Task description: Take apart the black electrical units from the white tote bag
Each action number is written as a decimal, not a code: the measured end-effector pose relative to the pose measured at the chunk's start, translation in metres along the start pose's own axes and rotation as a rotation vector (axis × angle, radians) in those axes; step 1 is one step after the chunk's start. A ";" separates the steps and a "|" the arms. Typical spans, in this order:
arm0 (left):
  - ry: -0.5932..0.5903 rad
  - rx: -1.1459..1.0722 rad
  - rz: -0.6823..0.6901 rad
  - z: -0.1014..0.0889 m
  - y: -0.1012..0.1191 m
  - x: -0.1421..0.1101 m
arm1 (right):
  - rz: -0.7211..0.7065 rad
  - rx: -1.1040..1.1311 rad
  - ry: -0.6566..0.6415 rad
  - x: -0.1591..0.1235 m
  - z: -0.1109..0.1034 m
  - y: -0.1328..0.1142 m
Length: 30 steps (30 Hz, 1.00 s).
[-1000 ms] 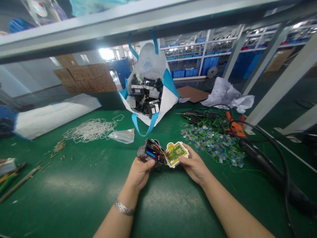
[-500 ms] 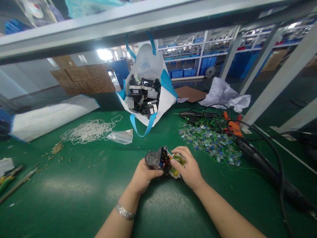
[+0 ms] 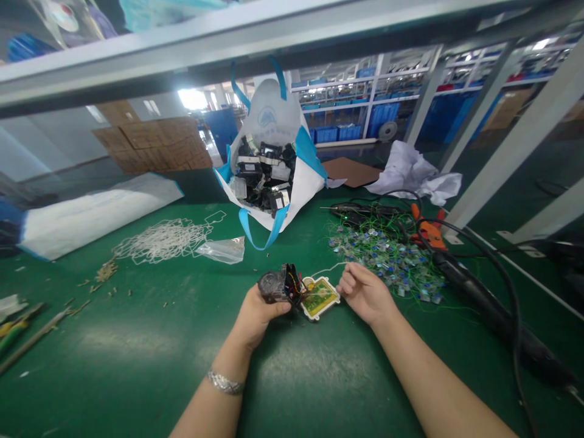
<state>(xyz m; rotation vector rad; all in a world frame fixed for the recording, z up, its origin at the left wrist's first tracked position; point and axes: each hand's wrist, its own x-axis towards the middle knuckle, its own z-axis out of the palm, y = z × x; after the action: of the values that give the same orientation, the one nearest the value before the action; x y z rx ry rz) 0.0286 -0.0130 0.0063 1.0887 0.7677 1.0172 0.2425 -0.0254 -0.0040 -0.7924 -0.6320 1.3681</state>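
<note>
At near centre, the left hand (image 3: 254, 315) grips the housing (image 3: 272, 286) and the right hand (image 3: 368, 296) pinches a pale cord (image 3: 329, 269); pulling hard could strain the wires (image 3: 300, 286) joining the cover (image 3: 327, 310) at right.

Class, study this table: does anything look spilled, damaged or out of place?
Small tan bits lie strewn on the green table near the tangled white heap, like a spill. The black device in the left hand gapes open, wires exposed; damage is unclear.

Two hands (image 3: 255, 319) (image 3: 368, 296); one black casing (image 3: 272, 286); one white-rimmed cover (image 3: 323, 299); one white cord (image 3: 329, 269); one bracelet (image 3: 225, 383); one tote bag (image 3: 306, 190).
</note>
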 end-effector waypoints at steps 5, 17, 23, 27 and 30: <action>0.197 0.216 0.087 -0.009 -0.005 0.004 | 0.028 -0.149 0.010 -0.001 0.001 0.013; 0.332 1.059 0.727 0.003 -0.009 -0.004 | 0.156 -0.213 -0.092 -0.008 0.008 0.016; -0.223 1.376 0.656 0.031 -0.013 -0.011 | 0.213 -0.189 -0.191 -0.015 0.017 0.014; -0.131 1.477 0.631 0.027 -0.007 -0.011 | 0.195 -0.222 -0.143 -0.012 0.014 0.012; -0.074 1.513 0.602 0.023 0.000 -0.013 | 0.186 -0.295 -0.075 -0.009 0.009 0.012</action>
<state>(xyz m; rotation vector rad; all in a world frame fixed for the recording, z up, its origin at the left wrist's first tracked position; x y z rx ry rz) 0.0439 -0.0331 0.0137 2.7548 1.1964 0.7529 0.2266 -0.0325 -0.0078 -1.0606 -0.8482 1.4981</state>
